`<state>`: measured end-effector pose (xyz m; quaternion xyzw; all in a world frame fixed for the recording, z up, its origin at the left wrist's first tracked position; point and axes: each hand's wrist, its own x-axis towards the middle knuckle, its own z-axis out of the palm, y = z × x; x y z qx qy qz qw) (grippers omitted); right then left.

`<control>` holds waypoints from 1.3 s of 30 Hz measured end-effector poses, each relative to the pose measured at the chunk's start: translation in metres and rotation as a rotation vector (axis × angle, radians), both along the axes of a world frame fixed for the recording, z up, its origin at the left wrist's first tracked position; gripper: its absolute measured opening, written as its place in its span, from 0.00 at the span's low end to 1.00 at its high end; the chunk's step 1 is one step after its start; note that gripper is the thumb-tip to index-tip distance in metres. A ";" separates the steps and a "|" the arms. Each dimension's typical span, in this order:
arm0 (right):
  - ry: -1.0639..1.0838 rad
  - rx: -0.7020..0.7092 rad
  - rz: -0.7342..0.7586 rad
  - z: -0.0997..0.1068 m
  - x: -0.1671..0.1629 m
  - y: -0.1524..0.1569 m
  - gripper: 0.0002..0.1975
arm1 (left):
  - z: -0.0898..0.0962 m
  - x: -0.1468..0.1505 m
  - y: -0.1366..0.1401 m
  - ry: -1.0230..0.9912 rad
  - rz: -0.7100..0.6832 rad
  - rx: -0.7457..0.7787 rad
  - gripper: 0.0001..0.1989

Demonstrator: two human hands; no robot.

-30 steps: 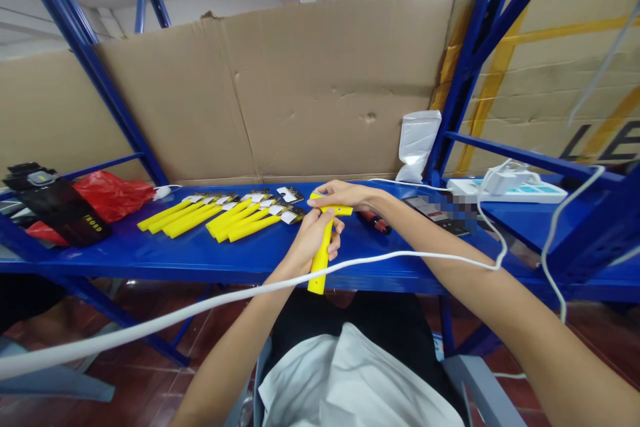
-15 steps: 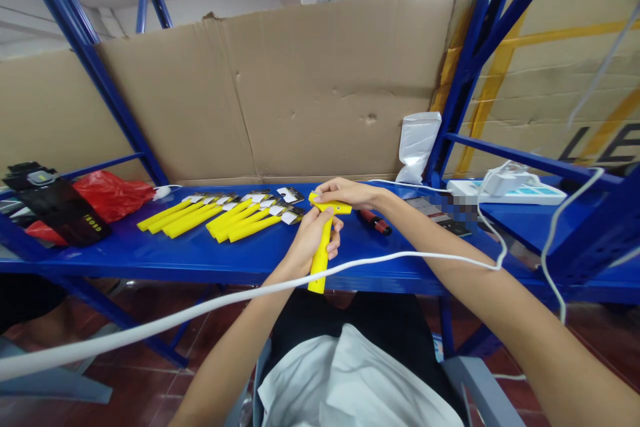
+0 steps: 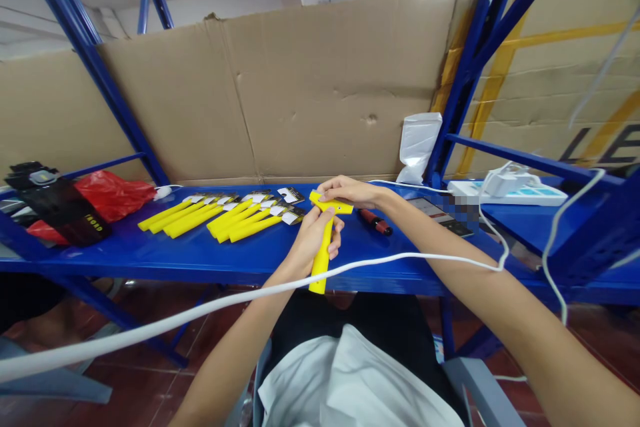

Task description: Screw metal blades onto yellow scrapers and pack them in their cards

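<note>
A bright yellow T-shaped piece is held over the front edge of the blue table, its stem slanting down toward my lap. My left hand wraps round the stem just under the crosspiece, thumb on top. The fingers of my right hand are closed on the far side and left end of the crosspiece. Small dark dots show on the crosspiece's right part. To the left lie several yellow handles in a slanted row, with black and white cards at their far ends. A loose card lies behind them.
A red and black cylindrical tool lies right of my hands. Farther right are a dark flat packet and a white power strip. A white cable crosses in front of my forearms. A black bottle and red bag sit left.
Almost nothing differs. My right-hand fingers shift very slightly on the crosspiece, and the yellow piece stays in both hands.
</note>
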<state>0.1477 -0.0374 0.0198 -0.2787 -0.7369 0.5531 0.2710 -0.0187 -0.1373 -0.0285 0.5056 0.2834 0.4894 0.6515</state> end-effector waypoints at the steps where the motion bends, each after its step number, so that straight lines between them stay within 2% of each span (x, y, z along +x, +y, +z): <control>1: 0.001 -0.001 0.000 0.000 0.000 0.000 0.21 | 0.000 0.000 0.000 -0.004 -0.001 0.002 0.24; 7: -0.002 -0.004 -0.034 -0.001 0.000 0.002 0.21 | -0.001 0.000 0.003 -0.015 0.003 0.010 0.24; 16: 0.002 0.032 -0.063 0.003 0.011 0.004 0.23 | -0.003 0.002 0.003 -0.019 0.095 0.068 0.28; 23: -0.067 0.100 -0.069 0.007 0.015 0.002 0.24 | -0.003 0.001 0.001 -0.007 0.066 0.067 0.30; 32: -0.027 0.170 -0.045 0.008 0.016 0.004 0.24 | -0.005 0.000 0.001 -0.008 0.023 0.104 0.30; 39: 0.027 0.177 -0.069 0.011 0.010 -0.002 0.27 | 0.000 -0.004 0.002 0.081 0.075 0.165 0.28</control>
